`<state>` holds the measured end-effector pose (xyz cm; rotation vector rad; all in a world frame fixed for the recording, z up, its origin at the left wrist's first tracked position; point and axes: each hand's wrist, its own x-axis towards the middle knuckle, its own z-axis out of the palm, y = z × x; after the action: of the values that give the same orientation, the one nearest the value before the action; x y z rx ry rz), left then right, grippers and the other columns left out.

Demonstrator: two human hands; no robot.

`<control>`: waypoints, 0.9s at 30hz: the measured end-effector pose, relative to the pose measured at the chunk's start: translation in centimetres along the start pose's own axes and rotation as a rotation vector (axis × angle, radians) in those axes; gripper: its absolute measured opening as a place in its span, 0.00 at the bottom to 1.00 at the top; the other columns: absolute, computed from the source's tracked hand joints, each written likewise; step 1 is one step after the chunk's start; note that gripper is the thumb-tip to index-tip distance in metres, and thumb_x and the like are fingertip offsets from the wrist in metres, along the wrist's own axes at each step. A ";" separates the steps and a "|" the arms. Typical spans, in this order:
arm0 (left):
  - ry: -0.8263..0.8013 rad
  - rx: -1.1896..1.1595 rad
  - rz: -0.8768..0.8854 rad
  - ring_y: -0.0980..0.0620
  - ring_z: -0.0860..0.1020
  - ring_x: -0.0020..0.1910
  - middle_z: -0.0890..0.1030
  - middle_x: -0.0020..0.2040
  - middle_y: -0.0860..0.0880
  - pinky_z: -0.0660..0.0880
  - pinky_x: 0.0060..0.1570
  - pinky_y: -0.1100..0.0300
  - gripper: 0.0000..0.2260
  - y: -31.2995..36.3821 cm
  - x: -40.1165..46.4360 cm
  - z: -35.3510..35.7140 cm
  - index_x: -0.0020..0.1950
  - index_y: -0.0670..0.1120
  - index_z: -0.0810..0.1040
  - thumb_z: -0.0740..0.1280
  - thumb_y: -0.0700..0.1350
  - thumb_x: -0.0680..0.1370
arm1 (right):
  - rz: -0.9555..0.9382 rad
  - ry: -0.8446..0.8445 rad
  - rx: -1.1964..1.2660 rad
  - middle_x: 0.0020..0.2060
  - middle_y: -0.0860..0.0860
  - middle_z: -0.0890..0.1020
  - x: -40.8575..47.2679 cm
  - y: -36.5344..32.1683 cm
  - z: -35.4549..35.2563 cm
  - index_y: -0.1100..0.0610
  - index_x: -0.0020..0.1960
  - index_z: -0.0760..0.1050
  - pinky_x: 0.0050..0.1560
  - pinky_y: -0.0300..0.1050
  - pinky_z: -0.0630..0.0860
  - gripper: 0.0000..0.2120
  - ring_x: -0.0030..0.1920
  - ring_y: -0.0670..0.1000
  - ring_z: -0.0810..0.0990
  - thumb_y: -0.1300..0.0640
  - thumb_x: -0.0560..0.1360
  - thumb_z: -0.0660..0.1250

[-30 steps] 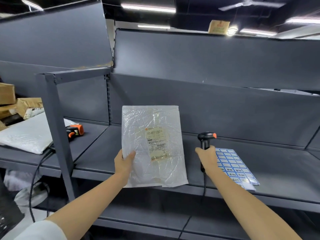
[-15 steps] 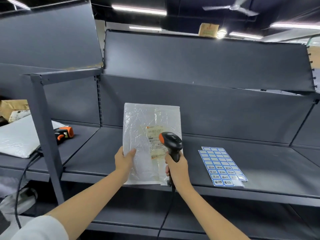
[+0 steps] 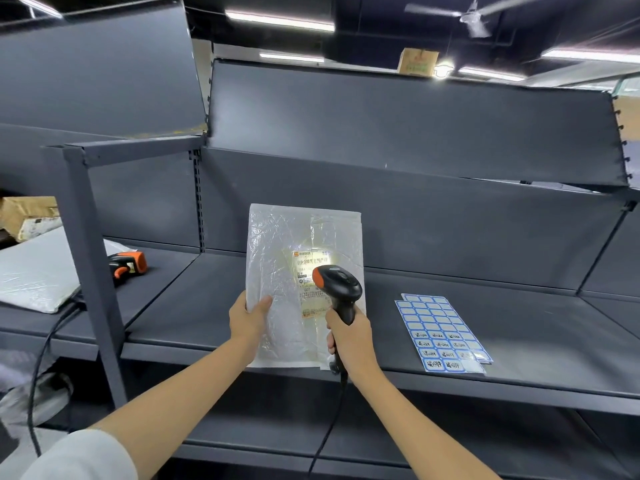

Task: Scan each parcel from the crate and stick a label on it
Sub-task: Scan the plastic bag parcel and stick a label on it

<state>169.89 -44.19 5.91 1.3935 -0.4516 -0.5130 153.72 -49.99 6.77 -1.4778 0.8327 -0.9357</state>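
My left hand [image 3: 247, 318] grips the lower left edge of a flat white plastic parcel [image 3: 277, 268], held upright above the dark shelf [image 3: 519, 341]. A yellowish shipping label [image 3: 306, 268] on the parcel's front is lit by a bright patch of light. My right hand [image 3: 349, 336] is shut on the handle of a black scanner with an orange tip [image 3: 337, 282], whose head points at that label from close in front. A sheet of blue-bordered stickers [image 3: 441, 330] lies flat on the shelf to the right of my right hand.
A second orange-and-black scanner [image 3: 126, 263] lies on the left shelf bay beside a large white padded parcel [image 3: 33, 271]. A grey upright post [image 3: 91, 271] divides the bays. Cardboard boxes [image 3: 27, 214] sit at the far left. The scanner cable [image 3: 329, 420] hangs below my right hand.
My right hand lifted the scanner from beside the sticker sheet and swung it left in front of the parcel's label. A light patch now falls on the label. The parcel stays held upright.
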 end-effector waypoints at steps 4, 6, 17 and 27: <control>0.000 0.010 -0.004 0.48 0.75 0.50 0.76 0.53 0.49 0.73 0.58 0.46 0.11 0.0 -0.1 0.0 0.61 0.46 0.71 0.64 0.45 0.79 | -0.030 0.015 -0.015 0.23 0.50 0.71 0.0 0.1 -0.2 0.56 0.40 0.70 0.25 0.40 0.69 0.05 0.23 0.46 0.68 0.59 0.75 0.64; -0.002 0.011 -0.008 0.48 0.75 0.51 0.76 0.53 0.49 0.73 0.59 0.44 0.10 -0.1 -0.1 0.0 0.60 0.47 0.71 0.64 0.45 0.79 | -0.032 0.018 -0.010 0.24 0.51 0.71 0.1 0.2 -0.4 0.56 0.41 0.71 0.26 0.40 0.70 0.05 0.23 0.46 0.69 0.59 0.75 0.64; 0.032 0.027 -0.002 0.47 0.75 0.51 0.76 0.54 0.47 0.74 0.56 0.48 0.12 -0.2 0.1 -0.1 0.62 0.44 0.73 0.65 0.44 0.79 | -0.059 0.017 0.061 0.26 0.49 0.73 0.7 0.6 -1.2 0.55 0.43 0.73 0.25 0.41 0.69 0.03 0.24 0.47 0.70 0.57 0.75 0.66; 0.099 0.075 0.005 0.43 0.76 0.52 0.78 0.54 0.44 0.74 0.53 0.48 0.13 0.0 1.3 -4.0 0.61 0.41 0.73 0.65 0.44 0.79 | 0.153 0.082 -0.183 0.40 0.55 0.77 7.2 1.4 -7.6 0.59 0.58 0.67 0.38 0.46 0.74 0.15 0.35 0.52 0.75 0.58 0.74 0.66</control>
<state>173.29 -41.73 5.38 1.4825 -0.3971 -0.4244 149.96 -59.90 6.40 -1.5150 1.0993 -0.8269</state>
